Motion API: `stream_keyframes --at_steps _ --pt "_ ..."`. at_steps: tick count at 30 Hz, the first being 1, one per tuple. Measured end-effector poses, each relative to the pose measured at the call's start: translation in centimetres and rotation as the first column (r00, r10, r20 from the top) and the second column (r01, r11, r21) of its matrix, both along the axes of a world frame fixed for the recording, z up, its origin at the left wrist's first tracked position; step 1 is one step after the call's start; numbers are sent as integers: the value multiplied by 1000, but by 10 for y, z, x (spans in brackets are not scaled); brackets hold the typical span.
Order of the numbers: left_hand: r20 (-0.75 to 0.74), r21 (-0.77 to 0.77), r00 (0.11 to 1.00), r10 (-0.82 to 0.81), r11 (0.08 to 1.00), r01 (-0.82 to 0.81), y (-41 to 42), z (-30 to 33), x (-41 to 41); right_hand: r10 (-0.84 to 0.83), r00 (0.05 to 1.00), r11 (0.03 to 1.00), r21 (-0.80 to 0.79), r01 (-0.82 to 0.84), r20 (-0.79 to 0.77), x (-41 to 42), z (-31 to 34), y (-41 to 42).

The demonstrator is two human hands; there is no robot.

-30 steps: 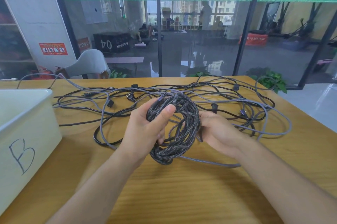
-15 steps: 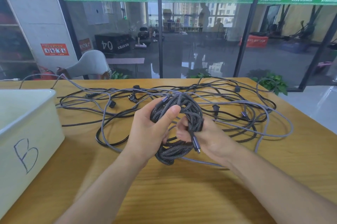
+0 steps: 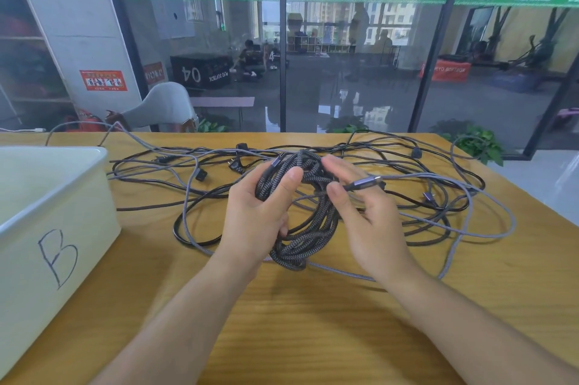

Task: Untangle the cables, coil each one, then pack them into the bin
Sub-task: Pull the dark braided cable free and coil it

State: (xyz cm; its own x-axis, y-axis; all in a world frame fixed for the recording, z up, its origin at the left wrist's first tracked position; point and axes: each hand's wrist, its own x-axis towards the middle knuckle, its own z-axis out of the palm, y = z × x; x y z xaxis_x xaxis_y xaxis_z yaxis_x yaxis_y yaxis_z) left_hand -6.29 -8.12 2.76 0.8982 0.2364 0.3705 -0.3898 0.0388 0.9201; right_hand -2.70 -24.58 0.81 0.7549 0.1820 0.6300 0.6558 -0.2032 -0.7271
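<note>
Left hand (image 3: pixel 257 221): grips the coiled braided cable (image 3: pixel 300 212) above the worktop (image 3: pixel 313 322); its thumb presses across the top strands and the fingers curl round behind the bundle.
Right hand (image 3: pixel 372 228): just right of the coil; thumb and forefinger pinch the cable's free end just behind its metal plug (image 3: pixel 365 183), the other fingers spread loosely.
Coiled braided cable: dark, flecked weave, several loops gathered, hanging from the left grip with the lowest loops near or on the wood; I cannot tell which.
Plug: points right, clear of the bundle, a short run of cable leading back from it into the coil.
Loose cables (image 3: pixel 438 203): black and grey leads sprawl tangled across the far half of the worktop, behind and to the right of the hands, with small dark connectors among them.
Grey braided lead (image 3: pixel 344 273): runs under the coil and off to the right along the near side of the tangle.
Bin (image 3: pixel 62 228): pale, open-topped, at the left edge, a handwritten B on its near wall; well apart from the coil.
</note>
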Motion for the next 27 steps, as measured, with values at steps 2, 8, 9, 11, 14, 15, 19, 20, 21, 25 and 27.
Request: stream_keyframes --at_steps 2,8,9,11,14,15,19,20,21,25,27 --pt "17 13 1000 7 1000 -8 0 1 -1 94 996 990 107 -93 -6 -3 4 2" --pt "35 49 999 31 998 -33 -2 2 0 119 990 974 183 -131 76 -5 14 -2" --pt "31 69 998 55 996 -57 1 1 1 129 986 967 206 -149 105 -6 18 -3" --pt "1 100 992 125 987 -124 13 -4 5 230 968 910 329 -252 103 -9 30 -8" --pt "-67 89 973 223 972 -217 37 -8 12 409 908 765 577 -286 -93 -3 47 -22" --pt "-85 65 967 240 970 -235 44 -8 14 387 904 772 600 -210 -181 2 49 -30" --pt "-73 -5 972 221 975 -222 52 -8 20 -107 925 981 113 158 -364 31 39 -67" --pt "-74 15 977 201 979 -201 48 -10 20 -261 922 964 -136 230 -287 35 35 -71" --pt "-84 38 980 181 983 -178 43 -11 20 -366 917 883 -371 287 -162 36 31 -73" --pt "-97 59 986 134 990 -128 27 -17 18 -364 914 453 -824 340 177 23 18 -54" --pt "-76 59 990 121 991 -117 26 -18 18 -287 934 460 -824 331 214 16 13 -41"
